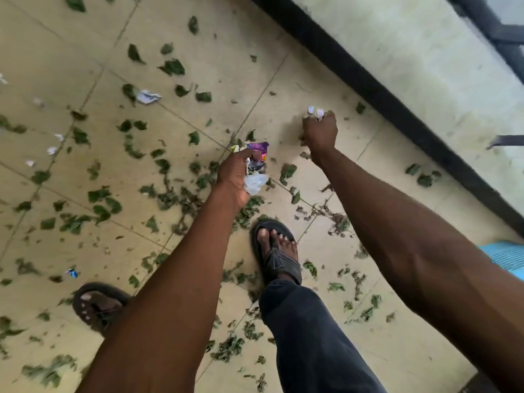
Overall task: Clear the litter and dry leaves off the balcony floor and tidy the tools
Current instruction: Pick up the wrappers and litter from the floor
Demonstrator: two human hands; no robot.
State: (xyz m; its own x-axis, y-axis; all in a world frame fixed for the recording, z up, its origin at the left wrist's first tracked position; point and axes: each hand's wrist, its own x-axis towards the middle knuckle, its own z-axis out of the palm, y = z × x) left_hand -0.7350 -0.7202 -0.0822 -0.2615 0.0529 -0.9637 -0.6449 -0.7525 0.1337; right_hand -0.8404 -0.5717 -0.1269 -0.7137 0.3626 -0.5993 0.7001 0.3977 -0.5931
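Here the left hand [236, 173] is curled around a bundle of litter [256, 165]: a purple wrapper sticks out above the thumb, and a clear plastic piece hangs out below the palm. The long axis of this bundle runs along the hand, from the wrist side up toward the wall [425, 66], with the purple end pointing away from the person. The right hand [320, 131] is clenched over the floor [56, 52], closer to the wall than the left hand, and two small white bits [315, 111] show just past its fingertips; it seems to pinch them, but the fingers are hidden behind the back of the hand. Green leaves [173, 66] lie scattered on the tiles all around both hands, thickest just below the left hand. A white paper scrap [148, 96] lies well to the left of the left hand, and more small white scraps [52, 150] lie further left. A tiny blue piece [72, 273] lies on the floor near the left sandal [96, 304]. The right sandal [276, 251] stands below and between the two hands.
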